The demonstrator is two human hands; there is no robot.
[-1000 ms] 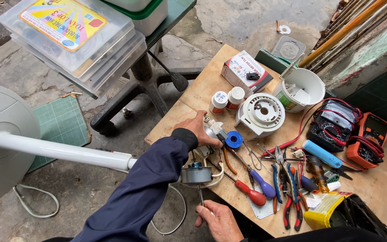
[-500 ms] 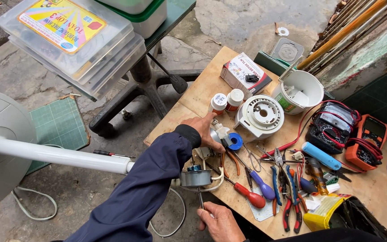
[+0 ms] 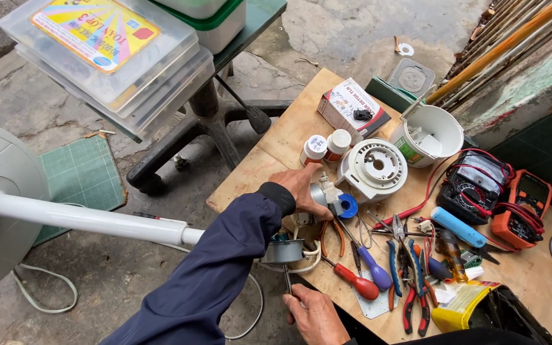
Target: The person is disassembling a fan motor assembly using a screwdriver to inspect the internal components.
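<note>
Little has shifted since earlier: left hand (image 3: 300,185) still curls its fingers around the grey motor part (image 3: 324,195), just left of the blue tape roll (image 3: 347,206). Nearer, right hand (image 3: 314,314) pinches a screwdriver (image 3: 286,281) under the round metal housing (image 3: 282,250) at the wooden table (image 3: 289,124) edge.

A yellow, red and blue label (image 3: 96,29) tops stacked clear boxes upper left; a white-and-red carton (image 3: 352,108) lies on the wooden table; orange meter's dark screen (image 3: 533,189) at right.
</note>
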